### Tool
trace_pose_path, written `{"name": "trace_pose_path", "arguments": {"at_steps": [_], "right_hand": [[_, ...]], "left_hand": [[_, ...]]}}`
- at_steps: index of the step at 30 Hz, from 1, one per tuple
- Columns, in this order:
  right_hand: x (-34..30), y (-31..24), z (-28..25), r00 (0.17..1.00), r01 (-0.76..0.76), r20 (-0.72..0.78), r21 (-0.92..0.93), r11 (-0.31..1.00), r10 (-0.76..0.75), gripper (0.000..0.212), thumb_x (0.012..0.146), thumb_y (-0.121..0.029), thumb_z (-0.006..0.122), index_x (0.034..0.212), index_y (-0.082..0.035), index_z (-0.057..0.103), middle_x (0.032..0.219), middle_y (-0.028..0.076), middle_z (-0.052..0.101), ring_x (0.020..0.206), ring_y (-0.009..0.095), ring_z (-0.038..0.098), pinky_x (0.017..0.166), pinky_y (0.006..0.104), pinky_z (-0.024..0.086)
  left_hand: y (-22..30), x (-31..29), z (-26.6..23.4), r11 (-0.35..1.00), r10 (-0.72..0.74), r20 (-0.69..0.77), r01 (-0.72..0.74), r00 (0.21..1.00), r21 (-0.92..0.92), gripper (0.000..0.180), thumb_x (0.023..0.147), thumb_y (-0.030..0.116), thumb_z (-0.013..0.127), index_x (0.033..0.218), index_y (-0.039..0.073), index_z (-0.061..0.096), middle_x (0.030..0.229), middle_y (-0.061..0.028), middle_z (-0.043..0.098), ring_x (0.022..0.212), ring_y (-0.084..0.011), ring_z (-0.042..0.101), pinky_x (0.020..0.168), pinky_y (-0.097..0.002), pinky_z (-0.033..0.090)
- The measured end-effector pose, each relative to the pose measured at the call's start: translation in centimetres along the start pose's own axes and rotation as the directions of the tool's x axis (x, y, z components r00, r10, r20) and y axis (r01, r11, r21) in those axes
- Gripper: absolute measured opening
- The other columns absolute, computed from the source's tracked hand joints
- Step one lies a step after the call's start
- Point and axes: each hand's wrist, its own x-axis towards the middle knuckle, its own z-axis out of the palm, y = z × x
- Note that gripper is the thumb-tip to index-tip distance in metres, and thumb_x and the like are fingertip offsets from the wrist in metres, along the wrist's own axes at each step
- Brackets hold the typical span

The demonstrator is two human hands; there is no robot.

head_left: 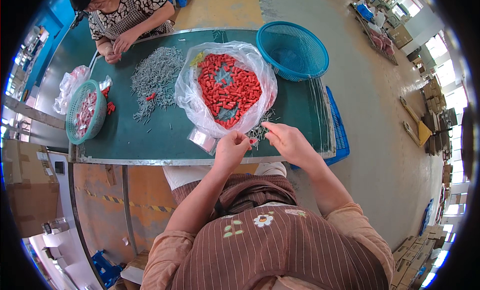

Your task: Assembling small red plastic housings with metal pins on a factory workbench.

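My left hand [232, 149] is closed in a pinch at the near edge of the table, a small red plastic piece [253, 141] at its fingertips. Just to its right, my right hand [291, 144] has thumb and forefinger together; whatever they may hold is too small to make out. Beneath and beyond my fingers lies a small heap of thin pale metal pins or screws [260, 132]. Past both hands, a clear plastic bag [187, 97] with its mouth spread wide holds many short red plastic tubes [235, 94]. A small clear packet [202, 140] rests by the bag's near side.
The green table [145, 145] carries a heap of grey pins [157, 75] and a teal basket [102, 112] of packed red pieces at left. A blue basket [320, 50] sits at the far right corner. Across the table, a co-worker's hands [120, 44] handle a small red piece.
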Motion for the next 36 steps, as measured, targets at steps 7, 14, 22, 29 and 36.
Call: {"name": "trace_pose_path", "arguments": {"at_steps": [7, 14, 22, 29, 36], "right_hand": [[-0.9, -1.3, -0.6, 0.936, -0.331, 0.216, 0.272, 0.903, 0.278, 0.031, 0.093, -0.007, 0.048, 0.121, 0.006, 0.051, 0.087, 0.017, 0.064, 0.07, 0.019, 0.064, 0.061, 0.0317, 0.049], [-0.5, -2.4, 0.3, 0.985, -0.115, 0.113, -0.142, 0.983, 0.131, 0.012, 0.089, -0.009, 0.051, 0.089, 0.003, 0.05, 0.07, 0.019, 0.062, 0.066, 0.032, 0.064, 0.061, 0.0418, 0.048], [-0.3, -1.3, 2.1, 0.984, -0.026, 0.147, -0.442, 0.896, 0.101, 0.011, 0.085, -0.01, 0.054, 0.086, 0.001, 0.052, 0.071, 0.022, 0.062, 0.072, 0.039, 0.064, 0.064, 0.0484, 0.049], [-1.0, -0.6, 1.7, 1.0, -0.005, 0.029, -0.231, 0.973, 0.012, 0.011, 0.085, -0.015, 0.056, 0.09, -0.007, 0.061, 0.08, 0.016, 0.064, 0.073, 0.037, 0.063, 0.064, 0.0443, 0.049], [-1.9, -0.6, 1.4, 0.991, 0.066, 0.131, -0.359, 0.931, -0.02, 0.016, 0.083, -0.016, 0.056, 0.095, -0.01, 0.065, 0.083, 0.014, 0.062, 0.074, 0.033, 0.063, 0.064, 0.043, 0.05]], "left_hand": [[1.0, -0.1, 0.2, 0.994, 0.01, 0.003, -0.01, 1.0, 0.105, 0.013, 0.083, 0.012, 0.061, 0.084, -0.001, 0.062, 0.07, -0.0069, 0.067, 0.065, -0.0115, 0.063, 0.062, -0.0263, 0.048], [2.5, -1.4, 1.1, 0.969, 0.105, 0.004, -0.103, 0.994, 0.226, 0.012, 0.083, 0.012, 0.061, 0.083, -0.001, 0.061, 0.069, -0.0097, 0.066, 0.063, -0.0161, 0.063, 0.062, -0.0294, 0.049], [2.5, -2.0, 1.5, 0.937, 0.169, 0.05, -0.177, 0.984, 0.301, 0.015, 0.084, 0.014, 0.062, 0.085, -0.001, 0.061, 0.071, -0.0076, 0.064, 0.066, -0.011, 0.059, 0.062, -0.0275, 0.047], [2.2, -1.2, 1.1, 0.987, 0.035, 0.063, -0.044, 0.997, 0.155, 0.014, 0.084, 0.013, 0.062, 0.083, -0.001, 0.063, 0.073, -0.0083, 0.067, 0.065, -0.0129, 0.062, 0.062, -0.0279, 0.048], [2.1, -0.8, 0.7, 0.985, -0.164, 0.161, 0.171, 0.973, -0.03, 0.015, 0.084, 0.014, 0.06, 0.082, 0.0, 0.063, 0.075, -0.0033, 0.066, 0.062, -0.0077, 0.055, 0.056, -0.023, 0.043]]}}
